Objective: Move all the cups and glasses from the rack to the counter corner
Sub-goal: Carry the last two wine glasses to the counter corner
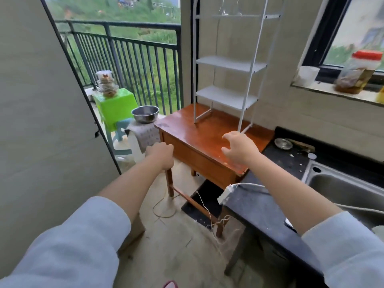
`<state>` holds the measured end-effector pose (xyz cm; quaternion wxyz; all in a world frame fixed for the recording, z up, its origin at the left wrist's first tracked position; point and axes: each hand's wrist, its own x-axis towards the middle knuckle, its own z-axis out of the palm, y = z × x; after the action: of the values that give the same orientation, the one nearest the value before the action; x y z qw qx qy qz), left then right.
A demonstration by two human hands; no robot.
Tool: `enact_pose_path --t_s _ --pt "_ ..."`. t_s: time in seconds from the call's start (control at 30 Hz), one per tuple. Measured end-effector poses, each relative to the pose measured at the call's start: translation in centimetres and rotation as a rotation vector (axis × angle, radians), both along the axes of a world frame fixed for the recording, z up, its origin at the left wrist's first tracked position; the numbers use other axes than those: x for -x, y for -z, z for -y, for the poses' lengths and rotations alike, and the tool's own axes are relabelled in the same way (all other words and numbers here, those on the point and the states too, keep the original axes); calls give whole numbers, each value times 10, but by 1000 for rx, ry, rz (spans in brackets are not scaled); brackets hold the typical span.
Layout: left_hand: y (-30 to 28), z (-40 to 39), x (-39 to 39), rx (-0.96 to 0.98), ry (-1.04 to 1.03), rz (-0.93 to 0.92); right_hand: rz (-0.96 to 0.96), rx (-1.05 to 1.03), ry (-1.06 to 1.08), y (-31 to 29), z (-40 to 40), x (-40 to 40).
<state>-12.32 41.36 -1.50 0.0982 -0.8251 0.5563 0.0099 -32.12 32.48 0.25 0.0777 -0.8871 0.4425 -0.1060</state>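
Observation:
A white metal rack (228, 65) stands on a brown wooden table (199, 138) against the wall. On its top shelf, cut off by the frame's upper edge, stand two clear glasses (230, 7). The two lower shelves hold nothing. My left hand (161, 154) is a closed fist in front of the table's left corner, with nothing in it. My right hand (239, 148) hovers over the table's front right part, fingers spread and curled, holding nothing. The dark counter (291, 159) begins just right of the table.
A steel sink (342, 183) is set in the counter, with a small metal dish (283, 143) behind it. A white cup (307, 75) and a red-lidded jar (357, 73) sit on the window sill. A steel bowl (145, 114), a green stool (116, 107) and a railing are on the balcony.

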Motion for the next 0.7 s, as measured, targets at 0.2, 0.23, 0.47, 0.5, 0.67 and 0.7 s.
enact_pose_path --t_s 0.2,0.23,0.47,0.5,0.67,0.7 --pt "-43 92 -93 72 132 -9 112 77 108 -56 87 -86" --pt "-51 108 -106 92 156 3 161 93 136 -64 99 -95" --pt "-102 208 -138 342 301 -62 394 358 267 -118 157 -116" --pt "-111 224 -139 385 328 -66 406 404 273 -127 169 -119" --pt "-164 298 -137 591 448 -81 489 509 333 -177 231 -137" --pt "-174 311 -136 613 466 -80 507 508 352 -186 243 -142"
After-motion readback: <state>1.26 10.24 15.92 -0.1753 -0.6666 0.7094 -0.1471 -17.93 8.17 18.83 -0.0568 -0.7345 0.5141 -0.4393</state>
